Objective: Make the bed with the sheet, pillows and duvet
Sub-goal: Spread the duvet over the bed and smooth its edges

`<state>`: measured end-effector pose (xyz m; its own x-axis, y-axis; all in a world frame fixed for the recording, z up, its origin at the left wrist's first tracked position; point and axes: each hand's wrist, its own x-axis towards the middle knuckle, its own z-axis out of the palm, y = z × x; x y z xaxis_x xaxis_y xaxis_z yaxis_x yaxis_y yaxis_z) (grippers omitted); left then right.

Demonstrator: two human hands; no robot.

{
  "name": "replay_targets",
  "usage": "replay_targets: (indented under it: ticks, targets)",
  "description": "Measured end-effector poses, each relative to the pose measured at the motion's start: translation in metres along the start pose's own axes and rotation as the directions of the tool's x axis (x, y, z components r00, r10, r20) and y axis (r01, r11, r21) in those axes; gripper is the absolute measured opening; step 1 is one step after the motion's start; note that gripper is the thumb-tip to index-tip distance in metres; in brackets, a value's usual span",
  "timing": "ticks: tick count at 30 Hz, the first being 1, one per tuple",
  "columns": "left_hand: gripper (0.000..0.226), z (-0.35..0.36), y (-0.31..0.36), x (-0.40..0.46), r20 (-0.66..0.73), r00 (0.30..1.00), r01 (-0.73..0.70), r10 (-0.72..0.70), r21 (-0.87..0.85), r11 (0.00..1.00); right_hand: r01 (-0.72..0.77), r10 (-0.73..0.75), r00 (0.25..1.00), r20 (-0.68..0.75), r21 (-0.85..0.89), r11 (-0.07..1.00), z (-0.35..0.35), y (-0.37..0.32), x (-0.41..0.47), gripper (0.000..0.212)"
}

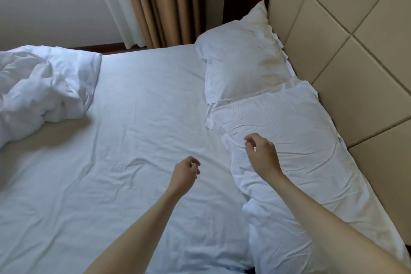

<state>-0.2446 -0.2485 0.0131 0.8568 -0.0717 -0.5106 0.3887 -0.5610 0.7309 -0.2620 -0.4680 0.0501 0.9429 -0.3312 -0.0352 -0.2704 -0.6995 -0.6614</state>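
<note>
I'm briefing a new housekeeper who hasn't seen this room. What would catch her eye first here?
Probably the crumpled white duvet, bunched in a heap at the far left of the bed rather than spread out. Next, two white pillows lined along the beige padded headboard on the right. Both hands, left and right, hover empty with loosely curled fingers above the wrinkled sheet.

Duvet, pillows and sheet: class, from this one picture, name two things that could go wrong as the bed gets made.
1. The duvet lies bunched at the far side while the sheet is wrinkled; spreading it now would likely trap those creases.
2. The near pillow lies crumpled and skewed beside the plumper far pillow; with neither the left hand nor the right hand having a grip on it, it may stay uneven against the headboard.
</note>
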Motion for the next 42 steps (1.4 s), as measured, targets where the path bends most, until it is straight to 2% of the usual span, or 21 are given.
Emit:
replay_targets:
  ticks: [8, 15, 21, 29, 42]
  targets:
    - [0.027, -0.105, -0.052, -0.04, -0.092, 0.995, -0.043, 0.033, -0.111, 0.993, 0.017, -0.018, 1.0, 0.018, 0.095, 0.995, 0.051, -0.116, -0.051, 0.021]
    - [0.028, -0.224, -0.095, -0.088, -0.154, 0.978, -0.162, 0.138, -0.16, 0.974, 0.071, -0.063, 0.997, -0.044, 0.222, 0.972, 0.095, -0.229, -0.106, 0.02]
    - [0.027, -0.305, -0.104, -0.115, -0.239, 0.952, -0.25, 0.191, -0.245, 0.937, 0.112, -0.099, 0.993, -0.06, 0.285, 0.952, 0.113, -0.297, -0.126, 0.021]
    - [0.028, -0.357, -0.08, -0.113, -0.321, 0.924, -0.322, 0.206, -0.366, 0.873, 0.157, -0.14, 0.987, -0.074, 0.346, 0.925, 0.111, -0.339, -0.11, 0.021]
    - [0.025, -0.383, -0.091, -0.106, -0.433, 0.897, -0.319, 0.087, -0.499, 0.806, 0.176, -0.203, 0.979, 0.031, 0.383, 0.907, 0.13, -0.372, -0.073, 0.019]
